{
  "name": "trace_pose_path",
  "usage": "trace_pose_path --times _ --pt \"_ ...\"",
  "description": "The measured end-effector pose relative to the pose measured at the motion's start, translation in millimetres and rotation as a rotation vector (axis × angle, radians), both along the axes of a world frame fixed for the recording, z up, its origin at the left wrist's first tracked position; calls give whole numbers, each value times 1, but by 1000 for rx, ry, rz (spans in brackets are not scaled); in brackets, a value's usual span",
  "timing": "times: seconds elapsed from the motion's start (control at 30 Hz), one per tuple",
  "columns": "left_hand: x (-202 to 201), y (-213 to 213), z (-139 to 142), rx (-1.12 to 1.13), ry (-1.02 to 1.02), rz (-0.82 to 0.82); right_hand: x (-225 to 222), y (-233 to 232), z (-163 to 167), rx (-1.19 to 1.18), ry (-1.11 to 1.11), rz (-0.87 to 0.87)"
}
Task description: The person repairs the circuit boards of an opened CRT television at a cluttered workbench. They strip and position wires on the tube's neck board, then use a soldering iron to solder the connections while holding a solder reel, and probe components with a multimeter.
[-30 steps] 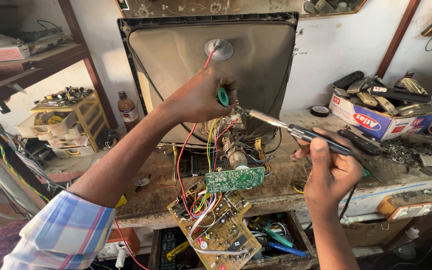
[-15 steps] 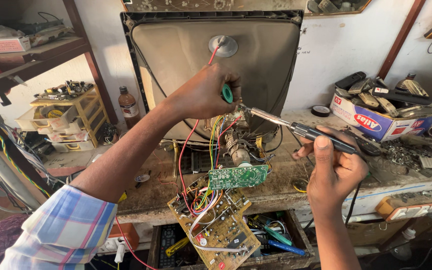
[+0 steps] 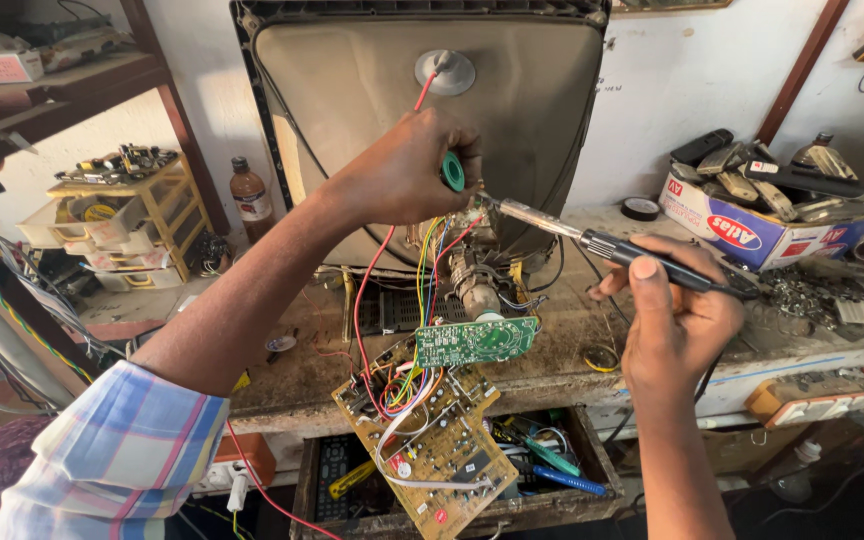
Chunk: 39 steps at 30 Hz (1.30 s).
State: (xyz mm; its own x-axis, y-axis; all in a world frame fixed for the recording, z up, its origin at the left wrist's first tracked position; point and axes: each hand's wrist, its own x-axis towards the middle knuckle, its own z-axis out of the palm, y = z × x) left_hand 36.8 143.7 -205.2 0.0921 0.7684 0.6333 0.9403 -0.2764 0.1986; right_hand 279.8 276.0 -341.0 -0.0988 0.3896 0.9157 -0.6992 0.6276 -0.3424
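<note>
Up close, from the head camera, the right hand (image 3: 677,320) is clamped on a soldering iron (image 3: 612,245) while the left hand (image 3: 402,170) pinches a green-handled tool (image 3: 453,171) at the neck of the picture tube (image 3: 422,110). Soldering looks underway; the next touch calls for steady aim among the wires. The iron's long axis runs from lower right to upper left, tip pointing at the tube neck above the desk (image 3: 572,340).
</note>
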Motion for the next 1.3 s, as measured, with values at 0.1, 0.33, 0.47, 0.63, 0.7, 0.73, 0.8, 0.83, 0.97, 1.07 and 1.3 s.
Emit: trace_pose_path --times 0.1,0.33,0.47,0.63,0.7,0.73,0.8,0.83,0.97,1.07,1.3 --pt "0 -1 -1 -3 -18 10 1 2 4 -42 -13 57" --pt "3 -3 -2 36 11 -22 3 11 12 -146 -12 130" --pt "3 -4 -1 52 28 -25 7 10 13 -88 -35 92" --pt "3 -3 1 60 40 -43 12 4 15 -36 -40 42" --pt "3 -3 1 71 48 -55 12 1 16 -60 -42 32" --pt "4 -3 1 64 43 -47 12 1 17 -75 -46 27" --pt "5 -4 2 49 37 -31 13 -1 17 -101 -53 18" --pt "6 -4 2 50 38 -30 13 -2 17 -112 -58 14" --pt "10 -5 5 42 37 -22 15 -3 18 -81 -64 -8" --pt "12 -6 7 49 37 -31 15 -5 18 -102 -53 -4" --pt "7 -11 9 57 -1 12 14 -7 16 -101 -3 33"
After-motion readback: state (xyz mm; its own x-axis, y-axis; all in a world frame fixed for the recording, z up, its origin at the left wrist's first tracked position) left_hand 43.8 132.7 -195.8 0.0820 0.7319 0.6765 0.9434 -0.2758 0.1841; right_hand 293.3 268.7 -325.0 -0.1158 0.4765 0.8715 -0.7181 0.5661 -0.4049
